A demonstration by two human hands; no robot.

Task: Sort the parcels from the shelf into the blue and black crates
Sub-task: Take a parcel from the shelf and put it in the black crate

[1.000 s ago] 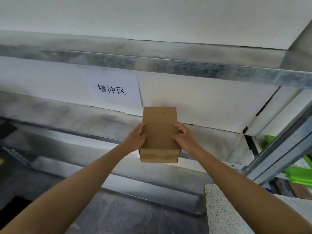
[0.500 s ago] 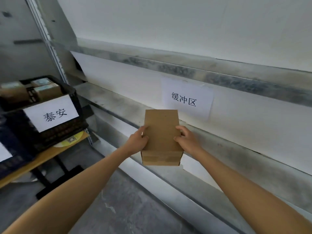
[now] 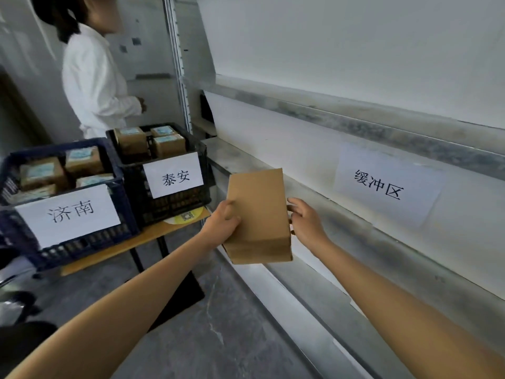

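On the table point(image 3: 153, 234) at left: blue crate point(image 3: 127, 212), then black crate point(image 3: 175, 206), both holding boxes point(image 3: 131, 140) (paper labels on fronts). Mid-frame, left hand point(image 3: 222, 224) grips the brown parcel point(image 3: 258, 214), held in the air beside the shelf point(image 3: 355, 242); right hand point(image 3: 304, 222) fingers loose, touching its right side.

Grey veined floor point(image 3: 232, 337), low wooden table point(image 3: 152, 236)

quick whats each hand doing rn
Left hand: grips the cardboard parcel by its left edge.
Right hand: open, fingers at the parcel's right side.
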